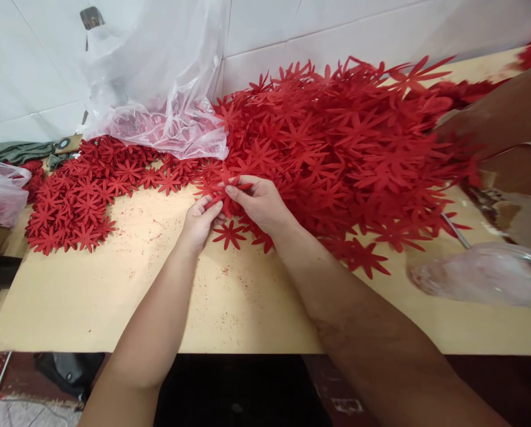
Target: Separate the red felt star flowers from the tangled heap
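A: Grip status?

B: Both hands meet on one red flower cutout (219,191) at the near edge of the big pile (336,148). Left hand (199,224) has thumb and fingers pressed together on its lower petals. Right hand (260,203) pinches the upper part, thumb on top, other fingers curled under. So it's pinched from both sides, lifted just off the table (114,296).

A: What's around it?

B: A loose flower (229,233) lies flat just below the hands. Flat layer of flowers (82,196) spread out to the left, well apart from the hands. Clear plastic bag (158,89) against the wall tiles, draped over the back of that layer. Another person's arm (505,112) comes in at the far right, over the pile. Blurred clear plastic (483,276) at the right near edge. Red dust specks on the tabletop.

A: Tips for handling?

B: My read: petals are thin and interlock with neighbours. Hold near the centre, not the tips, so they don't bend. Peel one piece apart slowly and check that only a single layer is pinched; can't tell from here whether it's one or two.
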Demonstrator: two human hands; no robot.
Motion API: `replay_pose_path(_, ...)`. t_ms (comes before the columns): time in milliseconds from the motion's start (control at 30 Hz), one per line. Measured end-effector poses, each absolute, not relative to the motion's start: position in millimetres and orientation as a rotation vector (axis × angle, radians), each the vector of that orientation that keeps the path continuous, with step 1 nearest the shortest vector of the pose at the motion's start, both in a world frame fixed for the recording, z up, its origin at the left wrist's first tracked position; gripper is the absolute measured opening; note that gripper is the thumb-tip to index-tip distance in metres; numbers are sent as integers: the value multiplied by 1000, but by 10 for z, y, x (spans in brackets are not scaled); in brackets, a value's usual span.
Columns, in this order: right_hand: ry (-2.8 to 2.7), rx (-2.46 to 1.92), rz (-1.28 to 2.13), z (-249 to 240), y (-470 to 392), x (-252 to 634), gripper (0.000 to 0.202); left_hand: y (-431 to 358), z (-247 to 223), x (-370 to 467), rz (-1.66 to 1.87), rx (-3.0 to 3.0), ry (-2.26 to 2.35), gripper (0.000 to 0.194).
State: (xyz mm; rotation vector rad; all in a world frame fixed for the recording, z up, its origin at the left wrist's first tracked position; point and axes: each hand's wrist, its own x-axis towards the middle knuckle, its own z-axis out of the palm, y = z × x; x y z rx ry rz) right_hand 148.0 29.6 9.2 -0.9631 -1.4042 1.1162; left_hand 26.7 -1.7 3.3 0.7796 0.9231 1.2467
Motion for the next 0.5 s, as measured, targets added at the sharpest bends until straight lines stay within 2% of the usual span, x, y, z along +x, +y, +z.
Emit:
replay_pose_path(200,-1248,-1128,919,59,375,1556,34,20,7,284,1276,829,1034,21)
replay_pose_path(400,-1193,-1206,928,128,338,1576,54,12,61,296,1314,718,1081,6)
replay_pose_path(500,-1162,-1192,974,135,325,1543,57,-5,93,291,1277,719,1076,15)
